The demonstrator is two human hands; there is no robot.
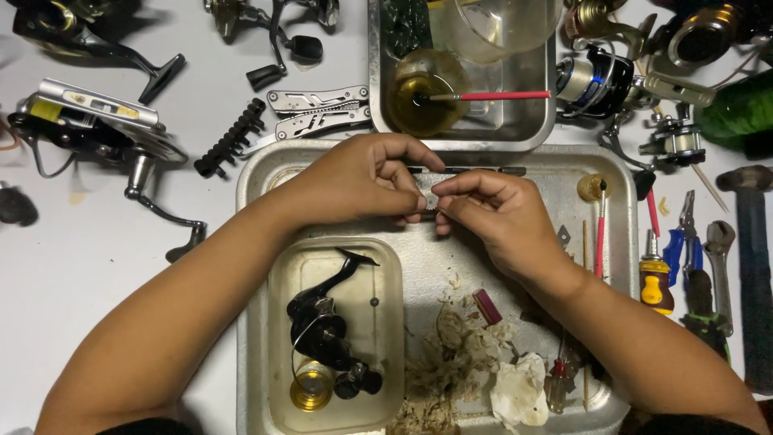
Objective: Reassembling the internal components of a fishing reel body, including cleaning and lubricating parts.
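Mid-frame, both hands, left hand (pixel 362 181) and right hand (pixel 491 213), pinch a small metal part (pixel 431 200), possibly a gear, above the steel tray (pixel 620 266). Lower left, a plastic tub (pixel 386 322) holds a black reel body (pixel 322 322); beside it, debris. The bench (pixel 97 266) lies open at left.

1. The small silver part (pixel 431 200) is mostly hidden by the fingers of the left hand (pixel 362 181) and right hand (pixel 491 213); its shape is too small to tell.
2. The big tray (pixel 620 242) is cut off at the bottom edge.
3. The hammer (pixel 753 266), right of the big tray, is cut off too.
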